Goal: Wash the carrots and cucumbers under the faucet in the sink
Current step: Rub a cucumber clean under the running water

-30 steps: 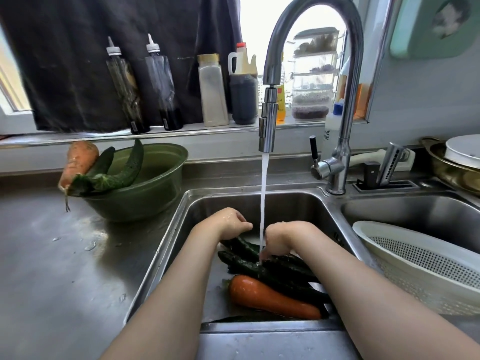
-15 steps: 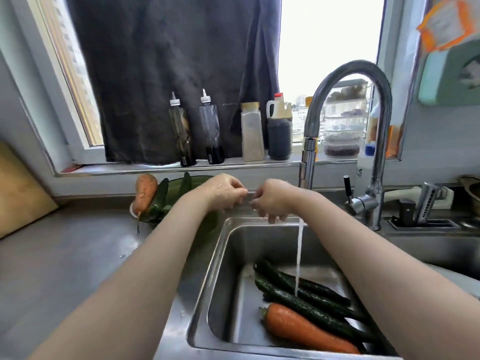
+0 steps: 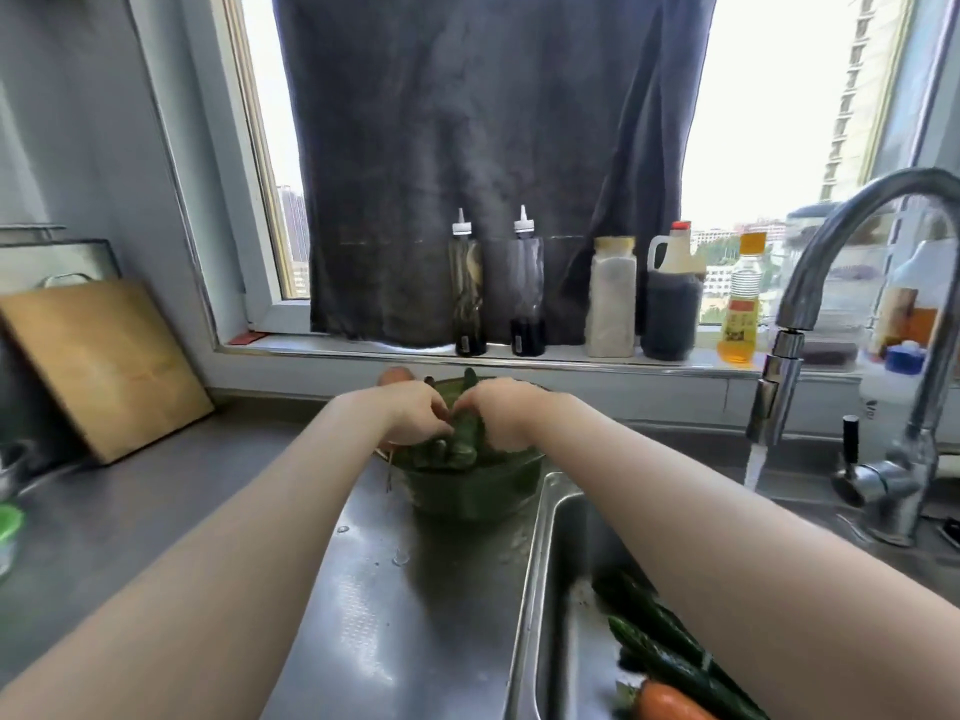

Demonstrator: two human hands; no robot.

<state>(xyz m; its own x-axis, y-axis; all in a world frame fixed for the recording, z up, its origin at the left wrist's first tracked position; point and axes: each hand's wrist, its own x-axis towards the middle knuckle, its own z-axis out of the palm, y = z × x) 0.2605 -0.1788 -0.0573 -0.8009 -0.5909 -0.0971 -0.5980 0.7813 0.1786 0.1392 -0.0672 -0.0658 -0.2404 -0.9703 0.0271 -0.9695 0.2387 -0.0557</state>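
Cucumbers (image 3: 461,447) in a green bowl (image 3: 467,493) on the counter beside the sink (image 3: 543,553) are gripped by the left hand (image 3: 415,414) and the right hand (image 3: 506,414), fingers curled round them. A carrot (image 3: 396,376) is glimpsed behind the bowl. Other cucumbers (image 3: 662,644) and a second carrot (image 3: 670,703) are laid in the sink. Water (image 3: 753,459) is poured from the faucet (image 3: 852,215).

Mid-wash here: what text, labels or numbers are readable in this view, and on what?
No text can be read in this view.
On the yellow oil bottle: a printed label, too blurred to read.
On the two squeeze bottles: small labels near the base, too small to read.
On the white bottle at far right: a dark mark, too blurred to read.
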